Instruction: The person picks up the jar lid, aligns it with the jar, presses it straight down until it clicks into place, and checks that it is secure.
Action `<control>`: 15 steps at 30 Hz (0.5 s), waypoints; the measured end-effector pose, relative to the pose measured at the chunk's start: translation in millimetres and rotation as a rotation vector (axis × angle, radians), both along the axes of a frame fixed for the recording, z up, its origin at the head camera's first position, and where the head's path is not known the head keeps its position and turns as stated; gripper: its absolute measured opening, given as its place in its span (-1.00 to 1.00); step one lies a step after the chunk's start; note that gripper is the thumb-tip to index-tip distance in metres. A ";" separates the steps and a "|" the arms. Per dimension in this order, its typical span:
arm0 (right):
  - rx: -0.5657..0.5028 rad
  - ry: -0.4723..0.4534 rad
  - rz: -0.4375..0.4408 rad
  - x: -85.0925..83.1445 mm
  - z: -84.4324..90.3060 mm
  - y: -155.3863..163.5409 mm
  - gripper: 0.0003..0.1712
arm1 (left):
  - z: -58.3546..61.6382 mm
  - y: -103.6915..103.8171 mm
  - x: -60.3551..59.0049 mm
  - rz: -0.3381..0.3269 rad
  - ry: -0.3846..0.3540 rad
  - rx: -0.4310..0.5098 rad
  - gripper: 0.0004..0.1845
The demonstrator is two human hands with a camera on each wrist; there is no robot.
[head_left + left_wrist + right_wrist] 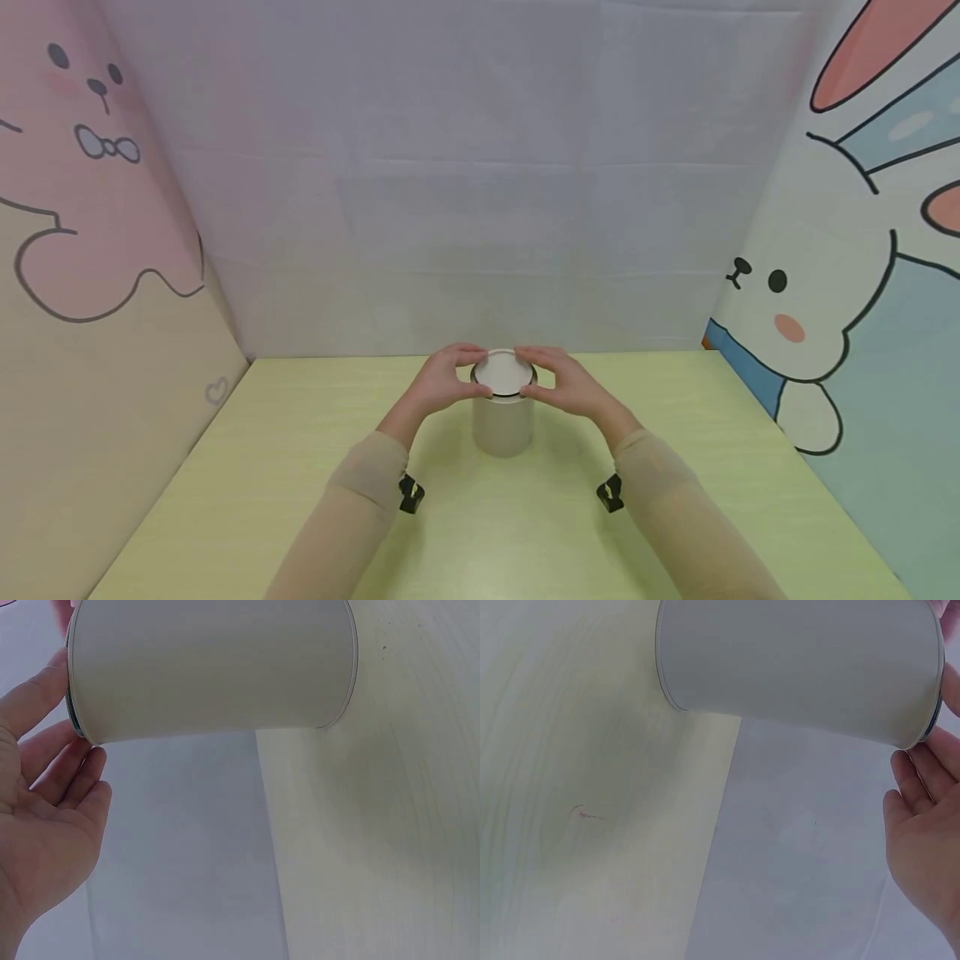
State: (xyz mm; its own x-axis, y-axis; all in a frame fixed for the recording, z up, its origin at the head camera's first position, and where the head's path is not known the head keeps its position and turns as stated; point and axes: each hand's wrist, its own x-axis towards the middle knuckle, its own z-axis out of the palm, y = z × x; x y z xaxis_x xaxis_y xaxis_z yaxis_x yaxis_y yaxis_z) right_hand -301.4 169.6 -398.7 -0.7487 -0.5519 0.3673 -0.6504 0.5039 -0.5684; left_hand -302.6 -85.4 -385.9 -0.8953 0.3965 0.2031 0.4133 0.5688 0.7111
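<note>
A pale cylindrical canister [502,429] stands upright on the table, topped by a white lid [504,373] with a dark line round its edge. My left hand [444,382] holds the left side of the lid, thumb at the near edge and fingers at the far edge. Opposite it, my right hand [566,383] grips the right side in the same way. In the left wrist view the canister's plain wall [214,667] fills the top, and the other fingers of the left hand [52,832] curl loosely below the rim. The right wrist view shows the right hand [930,840] at the rim too.
The light yellow-green table [337,517] meets a pale hanging sheet [465,183] behind the canister. Side panels carry a pink cartoon animal [97,192] on the left and a white cartoon rabbit [817,250] on the right.
</note>
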 end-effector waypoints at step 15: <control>0.030 -0.062 0.024 -0.2 1.3 2.9 -0.33 | -4.6 -2.6 -1.8 -0.027 -0.097 0.053 -0.33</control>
State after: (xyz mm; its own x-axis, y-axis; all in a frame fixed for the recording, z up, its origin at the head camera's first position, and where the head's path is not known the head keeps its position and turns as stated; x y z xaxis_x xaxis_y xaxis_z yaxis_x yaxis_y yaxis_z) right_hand -301.6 172.6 -397.3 -0.7557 -0.5806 0.3031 -0.6266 0.5060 -0.5928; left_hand -304.4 -88.0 -390.5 -0.9009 0.4116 0.1376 0.3557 0.5188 0.7774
